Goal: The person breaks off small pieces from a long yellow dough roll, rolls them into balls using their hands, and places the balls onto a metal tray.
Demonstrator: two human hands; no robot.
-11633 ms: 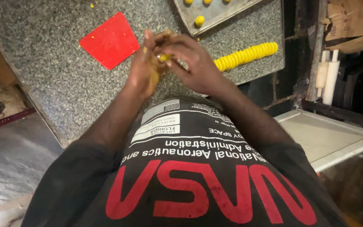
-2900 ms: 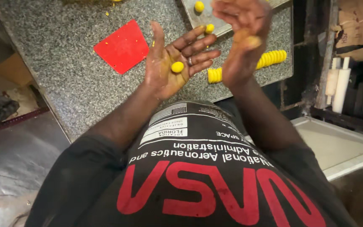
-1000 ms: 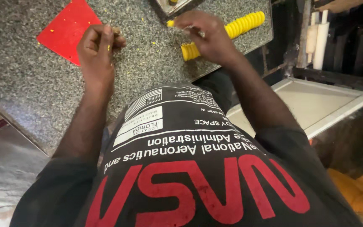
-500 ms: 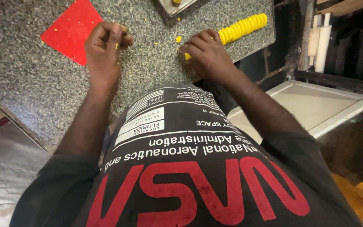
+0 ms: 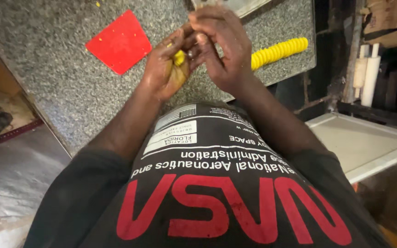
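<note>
My left hand (image 5: 164,71) and my right hand (image 5: 224,46) are pressed together above the speckled grey stone counter (image 5: 70,82). A small lump of yellow dough (image 5: 179,58) shows between the palms, cupped in the left hand with the right hand's fingers closed over it. A ridged yellow dough roll (image 5: 279,51), cut into several slices, lies on the counter just right of my right hand.
A red flat square scraper (image 5: 119,42) lies on the counter left of my hands. A metal tray's corner (image 5: 249,5) shows at the top edge. White rolling pins (image 5: 366,76) stand at the right, with a pale tray (image 5: 368,144) below them.
Both hands have lifted off the counter and come together. My right hand picked up a yellow dough piece from beside the roll, and it now sits between the palms.
</note>
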